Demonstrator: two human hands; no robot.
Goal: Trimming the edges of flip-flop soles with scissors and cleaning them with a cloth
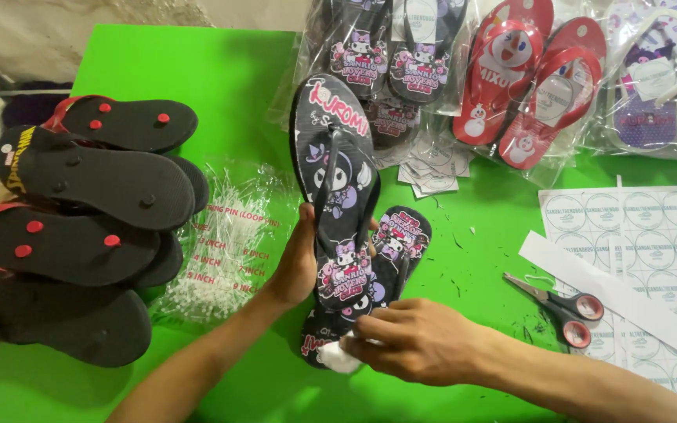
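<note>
Middle of the frame: the left hand (298, 262) is wrapped around the side of a black foam flip-flop with purple-and-white cartoon prints (337, 184), holding it propped up on the bright green table top (197, 70). Its mate, a second black printed flip-flop (401, 243), lies flat just behind and to the right, partly hidden. The right hand (413, 341) is closed at the fingertips on a small white tag or sticker (342, 352), pressed down by the heel end of the pair — hard to say whether it's paper or cloth, the hand covers most of it.

How far along, judging by what lies around: across the top of the frame there are already bagged pairs — black printed ones in clear plastic bags (389, 47), a red pair in its clear bag (530, 78), and white-and-purple ones at the upper right (660, 78). So a good chunk looks finished. On the left edge there's a stack of unbagged black-soled flip-flops lying sole up with red plugs (80, 227), which I'd guess is the pile not yet done.

Supplies nearby: a clear bag of white plastic loop pins (233, 251) beside the left forearm, a white sheet of round stickers (644, 235) at right with many rounds left, red-handled scissors (562, 305) resting at its edge, and a little pile of small printed paper tags (432, 168) above the pair. The pair in hand isn't bagged yet.
</note>
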